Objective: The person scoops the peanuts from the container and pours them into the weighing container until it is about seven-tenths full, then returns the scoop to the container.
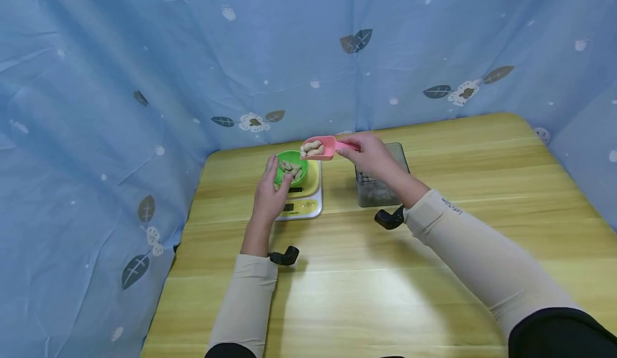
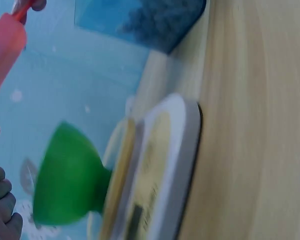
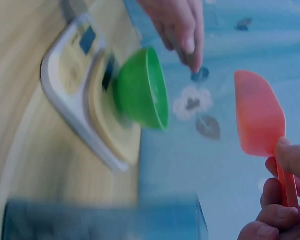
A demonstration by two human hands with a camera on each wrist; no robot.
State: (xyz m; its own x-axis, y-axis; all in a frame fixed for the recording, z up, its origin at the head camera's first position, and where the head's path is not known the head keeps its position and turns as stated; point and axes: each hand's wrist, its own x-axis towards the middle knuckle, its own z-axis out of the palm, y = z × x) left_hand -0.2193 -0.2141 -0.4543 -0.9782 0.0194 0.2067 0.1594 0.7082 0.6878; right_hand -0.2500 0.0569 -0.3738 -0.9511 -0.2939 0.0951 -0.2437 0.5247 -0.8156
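Observation:
My right hand [image 1: 373, 157] grips the handle of a pink scoop [image 1: 329, 148], held up just right of a green bowl [image 3: 137, 92]. Several unshelled peanuts [image 1: 312, 148] lie in the scoop. The bowl, with more peanuts inside, stands on the platform of a yellow and white kitchen scale [image 1: 308, 206]. My left hand [image 1: 270, 194] is at the bowl's left side, thumb and fingers apart; the right wrist view shows it above the bowl with a gap between them. Its fingers hold nothing.
Beneath my right forearm sits a see-through grey box [image 1: 378, 194] with peanuts in it. Everything rests on a wood-grain table [image 1: 337, 293]. A blue patterned curtain [image 1: 308, 52] hangs behind the table and along its left side.

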